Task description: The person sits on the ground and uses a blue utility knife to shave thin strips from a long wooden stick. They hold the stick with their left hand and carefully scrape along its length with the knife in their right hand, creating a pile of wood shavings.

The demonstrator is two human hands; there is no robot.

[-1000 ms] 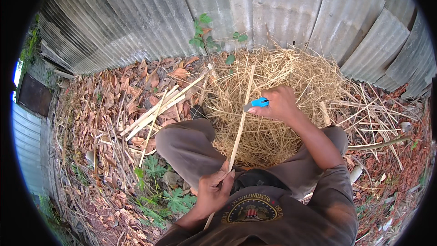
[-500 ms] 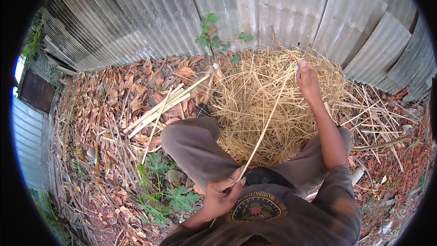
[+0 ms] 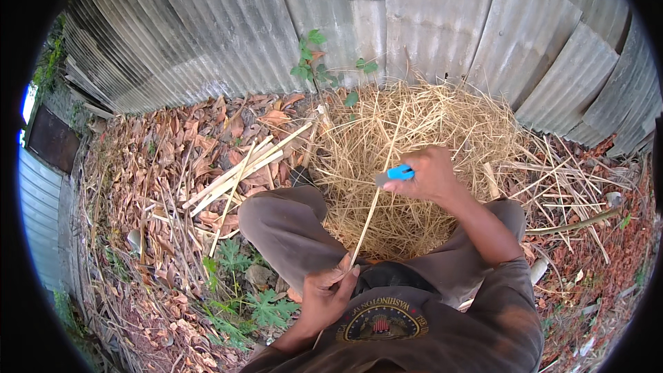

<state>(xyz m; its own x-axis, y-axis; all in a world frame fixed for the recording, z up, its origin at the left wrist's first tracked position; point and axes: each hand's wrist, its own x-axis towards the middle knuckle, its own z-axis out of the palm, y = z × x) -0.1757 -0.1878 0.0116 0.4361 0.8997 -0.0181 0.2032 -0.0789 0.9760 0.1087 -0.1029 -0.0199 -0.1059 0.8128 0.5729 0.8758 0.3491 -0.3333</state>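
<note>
A thin pale bamboo-like strip (image 3: 370, 219) slants up and away from my lap over the straw-coloured shavings. Its near end is pinched in my left hand (image 3: 327, 293), close to my waist. My right hand (image 3: 429, 174) is closed round a knife with a blue handle (image 3: 401, 172). The knife's short grey blade (image 3: 382, 179) lies against the strip, about midway along it, and my right thumb rests beside it. Past the blade the strip's far part runs up toward the fence and blends with the shavings.
A large heap of curly shavings (image 3: 428, 121) lies between my legs and the corrugated metal fence (image 3: 442, 21). Split pale sticks (image 3: 238, 176) rest on dry leaves (image 3: 200, 138) at left. Green weeds (image 3: 269, 309) grow by my left knee. Thin sticks (image 3: 573, 183) scatter at right.
My right hand has come down from the strip's far end toward me, drawing the knife along the strip. My left hand still pinches the near end.
</note>
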